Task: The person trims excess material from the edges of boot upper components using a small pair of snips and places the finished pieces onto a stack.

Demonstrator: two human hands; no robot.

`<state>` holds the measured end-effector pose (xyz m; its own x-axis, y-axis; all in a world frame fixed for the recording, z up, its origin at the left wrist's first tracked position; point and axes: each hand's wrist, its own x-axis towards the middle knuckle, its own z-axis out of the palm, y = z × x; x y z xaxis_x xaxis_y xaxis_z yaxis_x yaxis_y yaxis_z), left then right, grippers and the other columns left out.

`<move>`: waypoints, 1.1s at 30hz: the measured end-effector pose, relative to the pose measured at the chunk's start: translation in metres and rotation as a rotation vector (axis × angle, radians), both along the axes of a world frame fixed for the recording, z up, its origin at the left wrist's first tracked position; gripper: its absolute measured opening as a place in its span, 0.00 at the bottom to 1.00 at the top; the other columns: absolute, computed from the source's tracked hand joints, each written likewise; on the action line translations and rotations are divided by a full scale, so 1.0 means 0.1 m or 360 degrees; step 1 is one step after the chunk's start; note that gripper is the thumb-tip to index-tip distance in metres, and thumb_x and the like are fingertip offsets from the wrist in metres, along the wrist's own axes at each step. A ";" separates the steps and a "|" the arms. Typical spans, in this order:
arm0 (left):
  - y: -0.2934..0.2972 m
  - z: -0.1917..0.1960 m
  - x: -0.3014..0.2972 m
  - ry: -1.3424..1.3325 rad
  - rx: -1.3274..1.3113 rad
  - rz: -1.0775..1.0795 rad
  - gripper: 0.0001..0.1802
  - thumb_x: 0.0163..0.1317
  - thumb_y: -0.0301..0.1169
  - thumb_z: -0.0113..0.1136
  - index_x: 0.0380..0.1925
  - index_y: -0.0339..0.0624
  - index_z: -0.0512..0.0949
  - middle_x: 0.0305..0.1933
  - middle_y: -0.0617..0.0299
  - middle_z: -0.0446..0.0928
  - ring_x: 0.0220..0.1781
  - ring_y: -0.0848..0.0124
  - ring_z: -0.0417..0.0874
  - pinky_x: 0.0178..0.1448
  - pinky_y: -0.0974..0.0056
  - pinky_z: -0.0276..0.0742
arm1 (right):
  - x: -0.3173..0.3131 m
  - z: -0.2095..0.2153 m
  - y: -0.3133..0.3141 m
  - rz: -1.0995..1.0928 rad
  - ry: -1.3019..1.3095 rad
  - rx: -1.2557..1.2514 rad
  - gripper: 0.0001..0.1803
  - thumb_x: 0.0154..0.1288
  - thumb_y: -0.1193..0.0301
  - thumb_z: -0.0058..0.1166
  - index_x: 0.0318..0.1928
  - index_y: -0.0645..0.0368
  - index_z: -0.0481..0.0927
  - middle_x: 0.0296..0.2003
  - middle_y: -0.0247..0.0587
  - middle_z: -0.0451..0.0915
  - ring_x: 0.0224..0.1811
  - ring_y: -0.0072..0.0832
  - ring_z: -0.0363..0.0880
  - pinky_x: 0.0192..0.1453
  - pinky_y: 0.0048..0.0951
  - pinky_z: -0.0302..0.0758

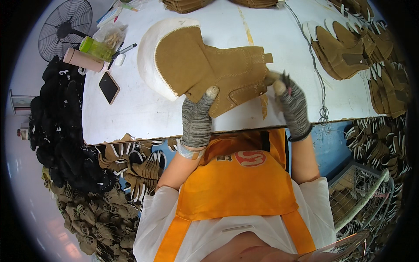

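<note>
Item: tan suede shoe upper (209, 70) with a white rounded lining panel at its toe end.
Condition: stitched seams showing along the edges; a short tab is projecting at the heel end.
Pose: lying flat and spread open, toe end pointing left.
Location: resting on the white table (131, 109), near its front edge, roughly mid-length.
Contact: gloved hands are gripping its near and right edges.
</note>
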<state>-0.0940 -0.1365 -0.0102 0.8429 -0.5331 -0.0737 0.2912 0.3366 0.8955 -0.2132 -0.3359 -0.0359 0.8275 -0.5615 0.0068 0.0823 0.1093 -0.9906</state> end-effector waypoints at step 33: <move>0.45 0.18 0.41 0.0493 -0.0507 -0.0119 0.34 0.64 0.40 0.60 0.67 0.43 0.61 0.65 0.50 0.68 0.62 0.55 0.73 0.65 0.51 0.73 | 0.57 0.56 0.48 0.0265 0.0013 0.0427 0.14 0.61 0.59 0.64 0.35 0.55 0.76 0.19 0.20 0.64 0.18 0.11 0.60 0.22 0.16 0.59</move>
